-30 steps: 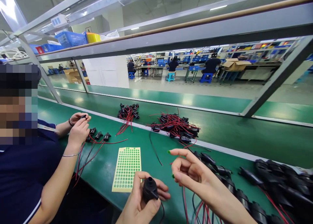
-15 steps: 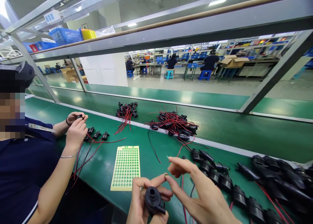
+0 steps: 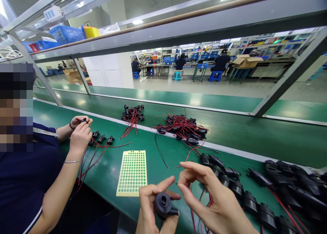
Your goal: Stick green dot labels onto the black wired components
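on the tabletop (image 3: 102, 169), the row of black parts (image 3: 250, 201) at lower right could scatter if your right wrist sweeps outward. the sheet of green dots (image 3: 131, 174), lower centre, could slide if your left knuckles catch it. your left grip (image 3: 149, 210) is clamped on the black housing (image 3: 162, 206), lower centre; a slack thumb could drop it. your right grip (image 3: 213, 191) has thumb and forefinger apart.

The underside of the black part (image 3: 163, 203) is concealed by the left hand (image 3: 147, 208), which is cut off by the bottom edge. The right hand (image 3: 208, 189) is likewise cropped at the forearm. The dotted sheet (image 3: 131, 174) is covered at its lower right corner. At far right, the heap of black parts (image 3: 293, 186) is cut off. The object (image 3: 83, 120) held by the co-worker (image 3: 19, 189), at left, is largely obscured.
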`<state>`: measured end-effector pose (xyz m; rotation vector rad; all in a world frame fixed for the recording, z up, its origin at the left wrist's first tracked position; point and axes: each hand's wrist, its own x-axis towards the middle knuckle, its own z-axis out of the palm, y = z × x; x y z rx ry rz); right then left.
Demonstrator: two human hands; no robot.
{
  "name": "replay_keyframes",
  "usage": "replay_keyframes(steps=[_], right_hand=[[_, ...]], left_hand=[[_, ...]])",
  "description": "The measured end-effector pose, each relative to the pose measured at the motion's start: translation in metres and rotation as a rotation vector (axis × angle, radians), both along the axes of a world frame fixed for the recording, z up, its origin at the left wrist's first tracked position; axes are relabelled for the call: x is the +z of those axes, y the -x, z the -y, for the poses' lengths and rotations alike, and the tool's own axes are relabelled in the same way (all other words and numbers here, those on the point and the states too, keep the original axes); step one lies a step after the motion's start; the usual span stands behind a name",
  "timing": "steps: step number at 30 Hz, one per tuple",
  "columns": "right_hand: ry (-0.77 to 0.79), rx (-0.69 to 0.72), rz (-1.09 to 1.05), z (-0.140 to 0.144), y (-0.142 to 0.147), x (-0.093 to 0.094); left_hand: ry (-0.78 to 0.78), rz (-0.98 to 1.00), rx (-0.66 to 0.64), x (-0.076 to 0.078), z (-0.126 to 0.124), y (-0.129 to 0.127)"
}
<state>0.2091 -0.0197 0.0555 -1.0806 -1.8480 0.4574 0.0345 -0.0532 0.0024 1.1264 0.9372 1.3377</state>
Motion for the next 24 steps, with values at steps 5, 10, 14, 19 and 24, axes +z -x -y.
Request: replay_keyframes(steps=[5,10,14,19,24], right_hand=[[0.425,0.124,-0.236,0.004,0.001,0.008],[0.604,0.175,-0.335,0.003,0.007,0.008],[0.613,0.187,-0.348,0.003,0.01,0.007],[0.554,0.211,-0.264,0.005,0.011,0.003],[0.43,0.21,-0.128,0.007,0.009,-0.001]], left_hand=[[0.018,-0.191,0.227,-0.012,-0.003,-0.006],[0.082,-0.072,0.18,-0.018,-0.001,-0.008],[-0.035,-0.008,0.231,-0.021,0.0,-0.017],[-0.154,-0.112,0.24,-0.024,-0.001,-0.023],[-0.118,-0.153,0.154,-0.022,-0.001,-0.015]])
